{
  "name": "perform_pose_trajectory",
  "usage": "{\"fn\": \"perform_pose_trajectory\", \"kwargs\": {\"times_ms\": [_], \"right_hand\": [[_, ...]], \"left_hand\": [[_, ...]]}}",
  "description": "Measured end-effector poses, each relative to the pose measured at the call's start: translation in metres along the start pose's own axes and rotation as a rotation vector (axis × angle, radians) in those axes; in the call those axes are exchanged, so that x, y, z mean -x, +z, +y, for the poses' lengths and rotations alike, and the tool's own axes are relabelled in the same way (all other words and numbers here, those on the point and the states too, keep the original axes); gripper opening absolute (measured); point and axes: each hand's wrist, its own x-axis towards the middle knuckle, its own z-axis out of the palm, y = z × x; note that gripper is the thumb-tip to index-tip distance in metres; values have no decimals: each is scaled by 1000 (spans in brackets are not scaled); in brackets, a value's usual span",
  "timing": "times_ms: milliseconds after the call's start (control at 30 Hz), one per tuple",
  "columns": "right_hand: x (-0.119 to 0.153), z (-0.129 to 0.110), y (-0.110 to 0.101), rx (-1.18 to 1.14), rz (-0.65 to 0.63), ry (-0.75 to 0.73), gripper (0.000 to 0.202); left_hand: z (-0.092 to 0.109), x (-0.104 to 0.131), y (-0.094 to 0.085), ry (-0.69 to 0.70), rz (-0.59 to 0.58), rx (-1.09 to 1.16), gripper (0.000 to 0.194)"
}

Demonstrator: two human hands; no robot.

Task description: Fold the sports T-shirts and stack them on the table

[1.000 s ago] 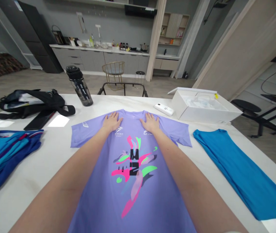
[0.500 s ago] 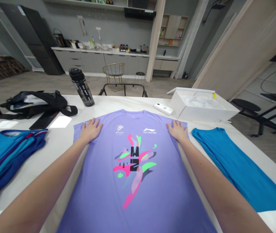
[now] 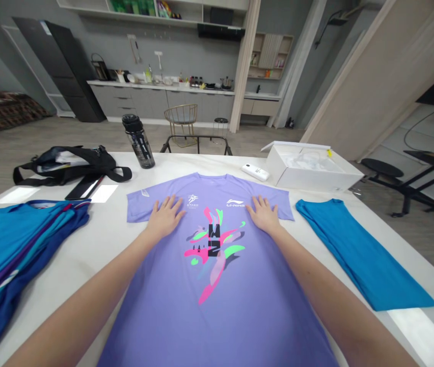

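Note:
A purple T-shirt (image 3: 179, 285) with a bright printed pattern lies spread front side up on the table, its collar at the far end. On the left part of its chest, beside the small white emblem, my left hand (image 3: 165, 216) rests flat with fingers spread. My right hand (image 3: 263, 214) is pressed flat too, fingers apart, at the right side of the chest by the white brand logo. Both sleeves lie out to the sides. The shirt's lower edge runs out of view between my forearms.
Folded blue shirts (image 3: 22, 239) are stacked at the left, and a folded blue garment (image 3: 362, 250) lies at the right. Along the back are a black bag (image 3: 75, 163), a phone (image 3: 83, 187), a dark bottle (image 3: 139, 142), a white device (image 3: 255, 172) and a white box (image 3: 312, 176).
Both my hands have slid inward from the sleeves onto the chest of the T-shirt. Both sleeves now show uncovered. The camera view has shifted slightly.

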Motion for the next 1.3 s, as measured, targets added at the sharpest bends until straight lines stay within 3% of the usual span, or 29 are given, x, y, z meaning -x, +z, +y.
{"fn": "perform_pose_trajectory", "kwargs": {"times_ms": [167,367,467,600,733,933,1167,1300], "right_hand": [[24,7,0,3,9,79,76],[37,27,-12,10,-5,111,71],[59,11,-12,34,49,12,70],[105,-31,1,10,82,-212,67],[135,-49,14,-40,5,-197,65],[145,-25,8,-31,6,-175,66],[202,-20,11,-34,1,-217,68],[219,-23,17,-21,23,-214,68]], "left_hand": [[22,47,6,17,-9,39,62],[30,80,5,-10,-5,110,64],[38,91,5,-18,-9,125,65],[52,109,4,-14,-27,129,66],[60,131,1,-22,-35,137,67],[58,167,-1,-45,-29,130,65],[62,214,-5,6,-26,123,63],[70,230,-3,22,7,115,62]]}}
